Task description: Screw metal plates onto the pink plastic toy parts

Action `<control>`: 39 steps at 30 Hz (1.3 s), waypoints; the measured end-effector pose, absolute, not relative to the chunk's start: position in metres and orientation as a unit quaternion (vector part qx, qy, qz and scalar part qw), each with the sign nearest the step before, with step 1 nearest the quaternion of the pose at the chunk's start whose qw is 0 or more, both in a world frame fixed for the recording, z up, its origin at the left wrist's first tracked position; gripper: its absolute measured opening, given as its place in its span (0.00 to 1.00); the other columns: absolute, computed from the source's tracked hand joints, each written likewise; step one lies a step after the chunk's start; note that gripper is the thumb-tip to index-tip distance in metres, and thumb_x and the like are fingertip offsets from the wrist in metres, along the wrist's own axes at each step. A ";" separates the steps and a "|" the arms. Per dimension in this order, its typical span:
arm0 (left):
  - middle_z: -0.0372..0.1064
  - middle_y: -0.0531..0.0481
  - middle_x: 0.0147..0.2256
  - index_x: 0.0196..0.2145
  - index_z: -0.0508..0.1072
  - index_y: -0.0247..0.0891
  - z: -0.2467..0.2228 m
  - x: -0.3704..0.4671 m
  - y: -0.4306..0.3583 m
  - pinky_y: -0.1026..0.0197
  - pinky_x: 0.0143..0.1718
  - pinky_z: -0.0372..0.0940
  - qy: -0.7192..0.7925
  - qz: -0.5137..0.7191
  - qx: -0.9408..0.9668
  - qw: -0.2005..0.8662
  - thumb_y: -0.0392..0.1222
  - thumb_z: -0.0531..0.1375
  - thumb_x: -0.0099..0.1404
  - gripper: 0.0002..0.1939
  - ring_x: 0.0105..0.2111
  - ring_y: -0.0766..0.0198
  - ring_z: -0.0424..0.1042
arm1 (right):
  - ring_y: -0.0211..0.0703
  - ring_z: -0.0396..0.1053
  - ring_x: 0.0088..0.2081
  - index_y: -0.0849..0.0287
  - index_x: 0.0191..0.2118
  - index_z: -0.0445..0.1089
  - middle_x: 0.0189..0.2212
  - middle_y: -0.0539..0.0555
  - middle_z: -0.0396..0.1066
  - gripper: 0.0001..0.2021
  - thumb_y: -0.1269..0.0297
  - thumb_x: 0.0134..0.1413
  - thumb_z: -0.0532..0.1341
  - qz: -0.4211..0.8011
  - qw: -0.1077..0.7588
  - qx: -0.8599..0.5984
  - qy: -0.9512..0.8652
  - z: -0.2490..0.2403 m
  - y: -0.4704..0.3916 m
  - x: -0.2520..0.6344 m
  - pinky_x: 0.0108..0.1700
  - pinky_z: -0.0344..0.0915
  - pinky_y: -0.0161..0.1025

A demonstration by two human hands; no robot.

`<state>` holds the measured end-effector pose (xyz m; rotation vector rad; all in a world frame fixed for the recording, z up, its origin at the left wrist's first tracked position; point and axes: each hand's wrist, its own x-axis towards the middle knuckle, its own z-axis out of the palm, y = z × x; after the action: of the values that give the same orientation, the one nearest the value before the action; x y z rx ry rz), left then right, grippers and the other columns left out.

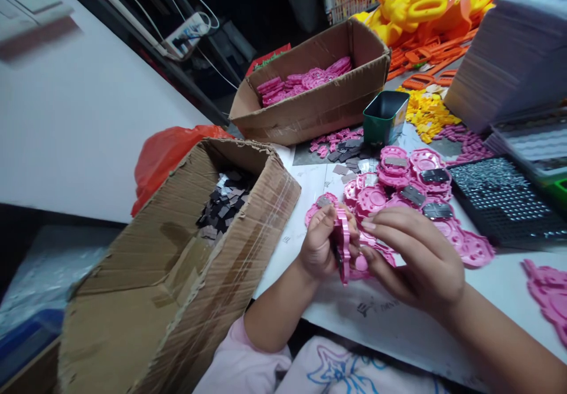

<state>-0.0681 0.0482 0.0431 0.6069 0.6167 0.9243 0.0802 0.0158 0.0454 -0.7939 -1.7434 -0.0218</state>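
Observation:
My left hand (321,243) is closed around a pink plastic part (344,246), held edge-on above the table. A dark piece shows at its lower left side. My right hand (416,258) is just right of that part, thumb and fingers apart, with nothing visible between them; whether the fingertips touch the part I cannot tell. Behind both hands lies a pile of similar pink parts (374,199), several of them with grey or dark flat plates (436,211) on top.
A cardboard box (248,264) with dark flat pieces stands at left; another box (319,113) holds pink parts. Beyond the pile are a green container (385,119), yellow pieces (425,113) and a black tray of screws (500,196). Pink parts (551,293) lie at the right edge.

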 end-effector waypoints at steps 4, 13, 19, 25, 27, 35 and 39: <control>0.64 0.55 0.20 0.30 0.69 0.35 0.043 -0.068 0.050 0.72 0.18 0.59 0.298 0.435 0.291 0.798 0.52 0.67 0.52 0.18 0.17 0.74 0.62 | 0.41 0.65 0.43 0.66 0.44 0.63 0.39 0.59 0.66 0.14 0.73 0.50 0.61 -0.002 0.574 -0.345 -0.742 0.046 0.016 0.079 0.45 0.67 0.42; 0.70 0.53 0.28 0.33 0.72 0.35 0.048 -0.058 0.054 0.68 0.31 0.65 0.351 0.465 0.332 0.742 0.51 0.64 0.57 0.15 0.27 0.70 0.70 | 0.41 0.65 0.45 0.66 0.41 0.65 0.41 0.57 0.66 0.11 0.66 0.53 0.60 -0.002 0.574 -0.384 -0.723 0.043 0.020 0.071 0.47 0.67 0.41; 0.70 0.53 0.30 0.34 0.72 0.35 0.047 -0.055 0.052 0.70 0.33 0.65 0.345 0.473 0.345 0.734 0.50 0.66 0.55 0.15 0.30 0.70 0.70 | 0.39 0.64 0.43 0.66 0.39 0.64 0.40 0.57 0.66 0.08 0.70 0.53 0.59 0.031 0.596 -0.386 -0.703 0.047 0.019 0.072 0.46 0.66 0.40; 0.68 0.54 0.26 0.31 0.70 0.35 0.050 -0.053 0.053 0.69 0.28 0.64 0.364 0.479 0.337 0.724 0.47 0.67 0.52 0.14 0.24 0.71 0.68 | 0.31 0.63 0.38 0.64 0.36 0.61 0.33 0.52 0.64 0.04 0.77 0.54 0.56 0.170 0.651 -0.393 -0.627 0.043 0.020 0.073 0.42 0.65 0.32; 0.67 0.55 0.24 0.32 0.70 0.36 0.052 -0.054 0.053 0.68 0.24 0.63 0.366 0.463 0.335 0.734 0.47 0.67 0.52 0.15 0.21 0.71 0.67 | 0.30 0.64 0.37 0.64 0.36 0.59 0.33 0.52 0.62 0.03 0.74 0.56 0.56 0.253 0.673 -0.372 -0.587 0.042 0.021 0.071 0.40 0.65 0.31; 0.68 0.54 0.23 0.29 0.69 0.35 0.057 -0.055 0.051 0.68 0.17 0.58 0.367 0.435 0.349 0.744 0.48 0.66 0.50 0.15 0.16 0.70 0.66 | 0.28 0.65 0.31 0.63 0.38 0.58 0.31 0.51 0.62 0.11 0.59 0.60 0.56 0.518 0.683 -0.325 -0.400 0.048 0.024 0.069 0.33 0.66 0.27; 0.64 0.56 0.19 0.28 0.69 0.34 0.058 -0.057 0.049 0.70 0.17 0.56 0.357 0.429 0.354 0.750 0.47 0.67 0.49 0.16 0.15 0.74 0.61 | 0.28 0.65 0.33 0.63 0.40 0.62 0.32 0.52 0.64 0.11 0.59 0.60 0.56 0.517 0.665 -0.346 -0.413 0.046 0.023 0.069 0.35 0.66 0.26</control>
<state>-0.0574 0.0487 0.0580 0.7746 0.7808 0.9382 0.0688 0.0232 0.0461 -0.7802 -0.9335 1.1666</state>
